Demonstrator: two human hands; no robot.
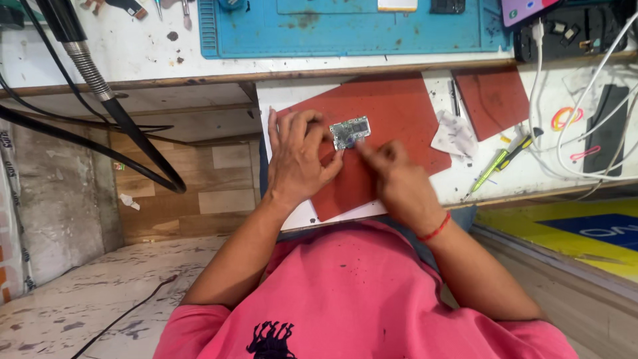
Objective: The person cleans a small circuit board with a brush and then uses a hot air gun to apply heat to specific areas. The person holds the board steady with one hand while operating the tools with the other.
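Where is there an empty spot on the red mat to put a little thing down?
The red mat is bare along its top, above the small circuit board, and at its lower edge between the wrists. The middle is crowded: the left hand and right hand meet at the board. To the right, a crumpled tissue, a green screwdriver and white cables fill the space.

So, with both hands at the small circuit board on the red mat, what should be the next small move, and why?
Probably press the left hand down to steady the circuit board, because the right hand already points a fingertip at its lower edge and the board lies loose on the red mat.
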